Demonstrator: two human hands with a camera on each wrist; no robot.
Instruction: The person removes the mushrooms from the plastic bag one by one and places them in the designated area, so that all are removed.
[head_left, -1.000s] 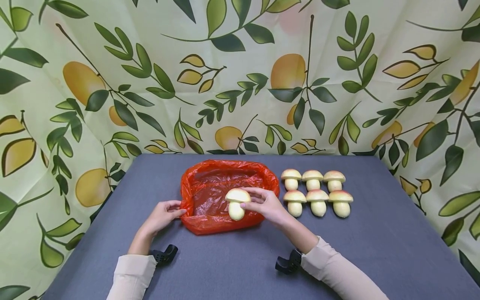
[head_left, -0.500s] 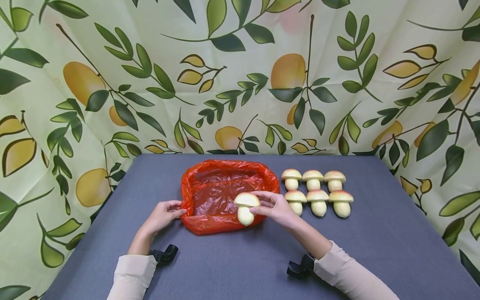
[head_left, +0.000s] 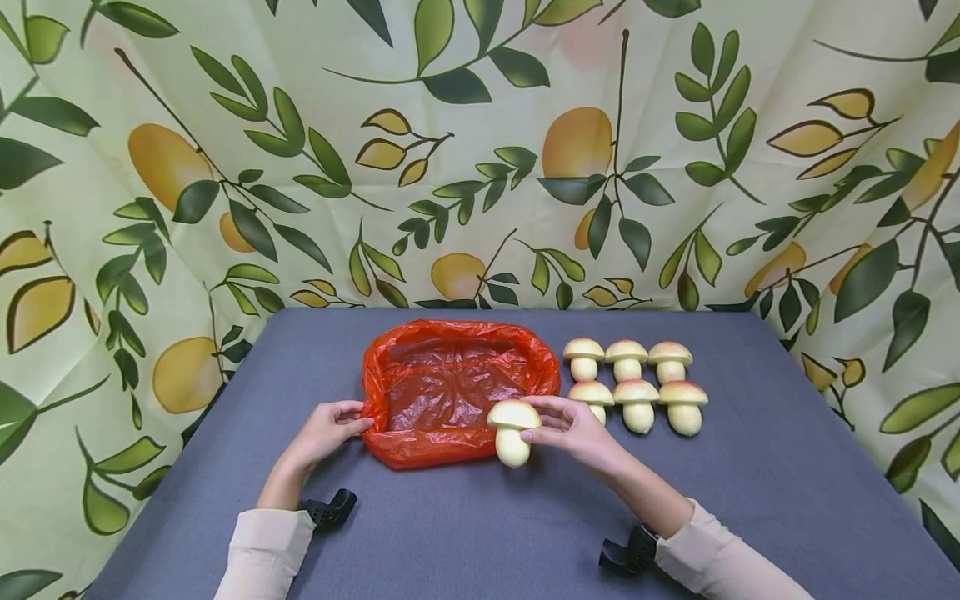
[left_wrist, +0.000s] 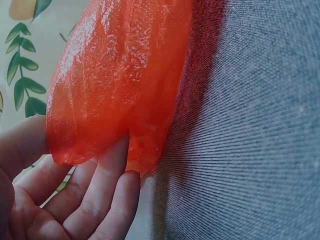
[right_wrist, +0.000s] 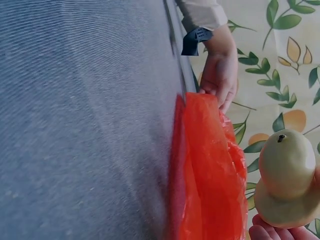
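Observation:
My right hand point(head_left: 576, 432) pinches a cream-coloured model mushroom point(head_left: 513, 447) by its side, above the front right corner of an open red plastic bag point(head_left: 442, 450). The right wrist view shows this mushroom's stem end point(right_wrist: 288, 162) with a small dark mark, and fingers point(right_wrist: 280, 233) along its cap. At the bag's left end, my left hand point(head_left: 324, 433) grips the rim. Up close in the left wrist view, the thumb and fingers point(left_wrist: 90, 205) are around the thin film of the bag point(left_wrist: 125, 75). No mushroom shows inside the bag.
Several like mushrooms with reddish-tinged caps, among them one at the front point(head_left: 637, 406), lie in two rows right of the bag. They rest on a blue-grey table point(head_left: 450, 533). A leaf-and-fruit patterned cloth point(head_left: 480, 150) hangs behind and at the sides.
My right hand has carried the mushroom rightward and slightly toward the front, from over the bag's middle to its front right corner. The left hand and the bag have stayed put.

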